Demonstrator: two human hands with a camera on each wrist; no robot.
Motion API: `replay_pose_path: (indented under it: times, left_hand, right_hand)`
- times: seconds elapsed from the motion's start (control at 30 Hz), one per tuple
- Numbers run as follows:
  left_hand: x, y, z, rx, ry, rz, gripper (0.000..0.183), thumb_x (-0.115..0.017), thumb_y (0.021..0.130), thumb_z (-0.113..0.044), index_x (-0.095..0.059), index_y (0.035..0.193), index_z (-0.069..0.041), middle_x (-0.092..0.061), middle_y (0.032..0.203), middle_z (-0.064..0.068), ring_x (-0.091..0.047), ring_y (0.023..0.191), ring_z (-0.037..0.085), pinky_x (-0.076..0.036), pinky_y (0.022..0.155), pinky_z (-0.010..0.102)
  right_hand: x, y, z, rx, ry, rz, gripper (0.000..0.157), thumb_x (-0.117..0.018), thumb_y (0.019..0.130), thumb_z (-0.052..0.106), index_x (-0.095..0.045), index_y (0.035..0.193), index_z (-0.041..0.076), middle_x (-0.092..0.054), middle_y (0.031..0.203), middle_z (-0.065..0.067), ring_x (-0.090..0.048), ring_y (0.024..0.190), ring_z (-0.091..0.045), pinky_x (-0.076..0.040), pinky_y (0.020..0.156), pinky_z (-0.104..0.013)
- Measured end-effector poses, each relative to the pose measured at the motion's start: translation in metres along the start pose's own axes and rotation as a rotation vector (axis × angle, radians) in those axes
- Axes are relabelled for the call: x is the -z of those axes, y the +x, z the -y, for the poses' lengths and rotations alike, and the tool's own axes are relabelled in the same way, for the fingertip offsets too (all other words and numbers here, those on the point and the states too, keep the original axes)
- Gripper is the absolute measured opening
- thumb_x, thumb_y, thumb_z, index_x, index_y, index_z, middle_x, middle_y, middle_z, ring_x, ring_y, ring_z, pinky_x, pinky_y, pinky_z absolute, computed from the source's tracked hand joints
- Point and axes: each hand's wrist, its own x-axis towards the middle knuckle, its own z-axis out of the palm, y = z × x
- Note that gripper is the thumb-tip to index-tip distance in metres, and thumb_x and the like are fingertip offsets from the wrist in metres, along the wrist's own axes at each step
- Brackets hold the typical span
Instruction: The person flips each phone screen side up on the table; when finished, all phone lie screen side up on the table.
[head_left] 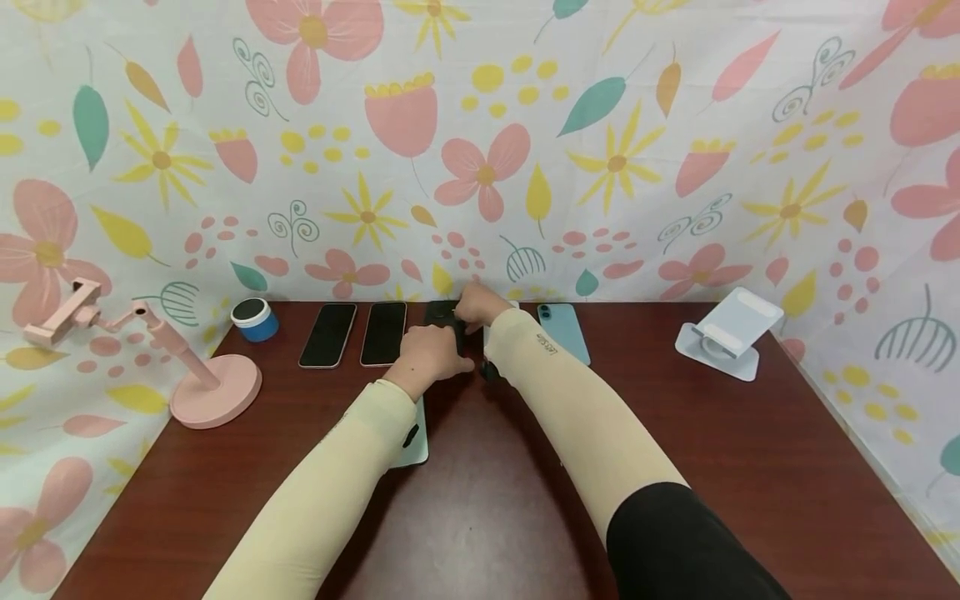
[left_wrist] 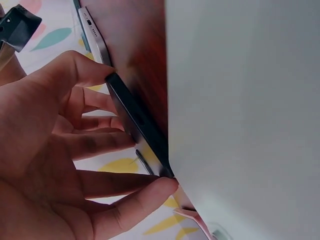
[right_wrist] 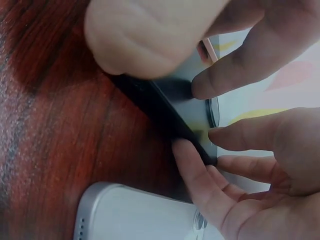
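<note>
A black phone [head_left: 440,312] lies at the back middle of the table, partly hidden by both hands. My left hand [head_left: 431,354] grips it across its width. In the left wrist view the thumb is at one corner of the black phone [left_wrist: 137,120], the little finger at another. My right hand [head_left: 480,306] holds its far side. The right wrist view shows the fingers [right_wrist: 245,135] on the phone's upper face and the right thumb at its edge. A white phone [right_wrist: 140,215] lies beside it, mostly covered by the right forearm in the head view.
Two dark-screened phones [head_left: 327,335] lie to the left, a light-blue phone [head_left: 566,329] to the right. Under the left wrist is a pale flat panel [head_left: 412,450]. A pink stand [head_left: 216,392], a blue-and-white round jar [head_left: 255,321] and a white stand [head_left: 731,329] are farther out. A patterned cloth hangs behind.
</note>
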Motion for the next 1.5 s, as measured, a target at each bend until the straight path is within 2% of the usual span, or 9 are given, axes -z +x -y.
replay_pose_path:
  times: [0.23,0.4,0.53,0.67,0.93,1.13,1.27,1.37,1.5]
  left_hand:
    - [0.002,-0.001,0.003,-0.006,-0.049,-0.016,0.053,-0.072,0.096,-0.057,-0.077,0.115,-0.008,-0.078,0.117,0.019,-0.073,0.101,0.039,-0.063,0.088,0.048]
    - [0.001,0.004,0.008,-0.004,-0.086,-0.013,0.056,-0.071,0.095,-0.056,-0.075,0.123,-0.007,-0.077,0.121,0.020,-0.072,0.102,0.038,-0.062,0.086,0.047]
    - [-0.005,0.013,0.016,-0.011,-0.103,-0.015,0.059,-0.069,0.093,-0.059,-0.074,0.125,-0.009,-0.076,0.118,0.019,-0.072,0.098,0.037,-0.061,0.081,0.046]
    - [-0.004,0.011,0.019,-0.013,-0.144,-0.008,0.057,-0.068,0.094,-0.058,-0.075,0.123,-0.010,-0.076,0.110,0.017,-0.070,0.088,0.034,-0.059,0.075,0.044]
    - [0.006,-0.001,0.018,0.002,-0.196,0.019,0.056,-0.067,0.097,-0.055,-0.072,0.130,-0.010,-0.075,0.105,0.014,-0.068,0.081,0.028,-0.056,0.073,0.040]
    - [0.005,-0.001,0.020,-0.006,-0.237,0.009,0.057,-0.069,0.095,-0.054,-0.072,0.130,-0.008,-0.074,0.101,0.014,-0.067,0.079,0.029,-0.054,0.073,0.039]
    - [0.006,-0.001,0.021,-0.014,-0.290,0.009,0.054,-0.070,0.094,-0.050,-0.072,0.128,-0.007,-0.074,0.094,0.013,-0.067,0.074,0.028,-0.051,0.068,0.037]
    - [0.007,0.000,0.022,-0.018,-0.311,0.010,0.057,-0.070,0.095,-0.049,-0.070,0.132,-0.006,-0.075,0.097,0.012,-0.068,0.074,0.026,-0.050,0.068,0.035]
    - [0.008,-0.001,0.024,-0.018,-0.330,0.020,0.062,-0.070,0.096,-0.047,-0.066,0.140,-0.005,-0.076,0.103,0.013,-0.069,0.075,0.025,-0.051,0.069,0.034]
  right_hand:
    - [0.003,-0.002,0.000,0.015,0.014,-0.006,0.027,-0.055,0.103,-0.001,-0.068,0.123,-0.010,-0.069,0.127,-0.026,-0.078,0.101,-0.036,-0.067,0.082,-0.037]
    - [0.004,-0.003,-0.002,0.025,0.040,-0.033,0.025,-0.056,0.102,-0.001,-0.070,0.121,-0.009,-0.068,0.127,-0.025,-0.079,0.091,-0.033,-0.067,0.080,-0.036]
    - [0.004,-0.003,-0.003,0.036,0.120,-0.042,0.027,-0.055,0.100,-0.004,-0.068,0.123,-0.008,-0.052,0.152,-0.019,-0.075,0.085,-0.027,-0.067,0.084,-0.038]
    - [0.005,-0.007,-0.004,0.043,0.215,-0.033,0.034,-0.054,0.100,-0.006,-0.065,0.132,-0.010,-0.021,0.178,-0.008,-0.069,0.087,-0.027,-0.066,0.091,-0.043]
    - [0.006,-0.010,-0.004,0.033,0.294,-0.017,0.055,-0.055,0.105,-0.003,-0.046,0.159,-0.005,-0.008,0.183,-0.003,-0.065,0.085,-0.022,-0.064,0.097,-0.044]
    - [0.008,-0.010,-0.005,0.021,0.343,0.012,0.056,-0.054,0.106,-0.001,-0.045,0.161,-0.001,-0.010,0.183,-0.005,-0.065,0.089,-0.024,-0.062,0.101,-0.046]
    - [0.010,-0.010,-0.005,0.020,0.362,0.014,0.056,-0.055,0.107,0.001,-0.044,0.162,0.001,-0.028,0.175,-0.017,-0.067,0.093,-0.026,-0.062,0.101,-0.045]
    - [0.010,-0.010,-0.005,0.023,0.379,0.009,0.056,-0.055,0.107,0.001,-0.043,0.162,0.001,-0.036,0.169,-0.022,-0.068,0.094,-0.028,-0.062,0.102,-0.046]
    - [0.010,-0.009,-0.006,0.028,0.402,0.005,0.056,-0.056,0.107,0.001,-0.043,0.162,0.001,-0.036,0.169,-0.022,-0.070,0.095,-0.029,-0.061,0.104,-0.047]
